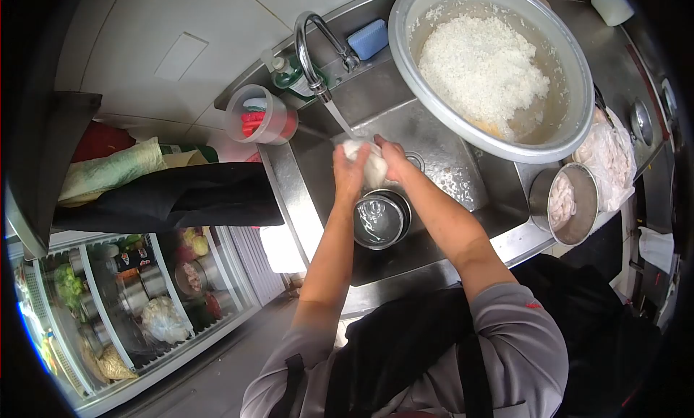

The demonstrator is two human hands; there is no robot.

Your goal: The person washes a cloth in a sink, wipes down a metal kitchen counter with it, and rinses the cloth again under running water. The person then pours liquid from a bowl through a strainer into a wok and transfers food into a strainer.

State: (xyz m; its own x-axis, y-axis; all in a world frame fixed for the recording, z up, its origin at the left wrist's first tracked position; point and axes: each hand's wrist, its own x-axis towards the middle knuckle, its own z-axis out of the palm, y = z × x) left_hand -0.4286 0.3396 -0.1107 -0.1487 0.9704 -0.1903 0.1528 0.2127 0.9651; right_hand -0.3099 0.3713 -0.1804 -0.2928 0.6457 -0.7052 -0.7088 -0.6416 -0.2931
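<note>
Both of my hands are over the metal sink (pixel 318 176), closed around a wet white item (pixel 374 165) that looks like a cloth. My left hand (pixel 349 174) grips it from the left and my right hand (pixel 394 160) from the right. Water runs from the curved faucet (pixel 302 46) onto it. Just below my hands, a round metal pot (pixel 379 221) holding clear water stands in the sink.
A large basin (pixel 499 152) of white rice and cloudy water rests at the sink's upper right. Beside it are a metal pot (pixel 587 219) with pale meat and a plastic bag (pixel 614 158). Left are a clear container (pixel 286 122), green bottle (pixel 289 77) and glass-topped fridge (pixel 173 353).
</note>
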